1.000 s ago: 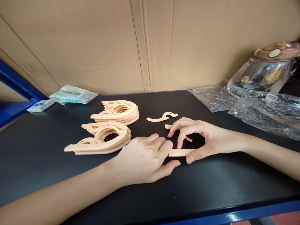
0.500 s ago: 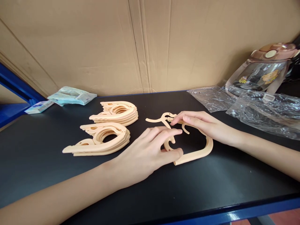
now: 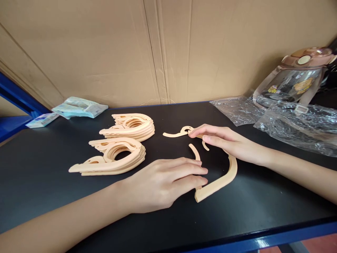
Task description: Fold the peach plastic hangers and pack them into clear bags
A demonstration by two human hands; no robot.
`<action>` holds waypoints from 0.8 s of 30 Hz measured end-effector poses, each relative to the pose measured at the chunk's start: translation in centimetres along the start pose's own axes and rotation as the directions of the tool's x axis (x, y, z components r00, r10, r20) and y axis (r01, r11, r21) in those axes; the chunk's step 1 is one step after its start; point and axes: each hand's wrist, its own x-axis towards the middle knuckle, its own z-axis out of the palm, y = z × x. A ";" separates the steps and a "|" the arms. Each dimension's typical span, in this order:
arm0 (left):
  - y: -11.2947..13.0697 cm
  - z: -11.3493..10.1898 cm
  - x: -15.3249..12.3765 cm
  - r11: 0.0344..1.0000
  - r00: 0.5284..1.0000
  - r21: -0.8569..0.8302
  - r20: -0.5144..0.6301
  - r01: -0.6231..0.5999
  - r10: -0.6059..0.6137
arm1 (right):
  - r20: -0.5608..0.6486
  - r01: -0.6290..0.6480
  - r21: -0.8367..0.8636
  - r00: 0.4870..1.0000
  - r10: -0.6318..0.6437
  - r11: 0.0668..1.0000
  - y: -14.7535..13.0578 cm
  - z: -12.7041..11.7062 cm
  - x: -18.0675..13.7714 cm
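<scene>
Hanger (image 3: pixel 219 182), partly under left grip (image 3: pixel 167 181), right grip (image 3: pixel 229 142)

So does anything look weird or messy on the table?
I see no spills. The clear plastic by the bottle lies crumpled, which looks untidy. One curved piece stands out, lying apart from the neat front hanger stack and back hanger stack.

A strapped bottle (image 3: pixel 297 76) stands beside crumpled clear plastic (image 3: pixel 297 128)
</scene>
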 end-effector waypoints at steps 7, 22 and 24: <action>0.0 0.1 0.1 0.981 0.998 -0.190 0.042 0.048 -0.041 | 0.023 -0.020 -0.083 0.999 0.022 0.996 0.0 -0.1 0.0; 0.0 0.0 0.4 0.960 0.958 0.043 0.076 0.276 -0.278 | 0.000 -0.004 -0.097 1.000 0.004 0.995 0.3 0.2 0.0; 0.0 0.1 0.4 0.965 0.962 0.050 0.080 0.259 -0.263 | -0.013 -0.006 -0.095 1.000 0.004 0.995 0.3 0.2 0.0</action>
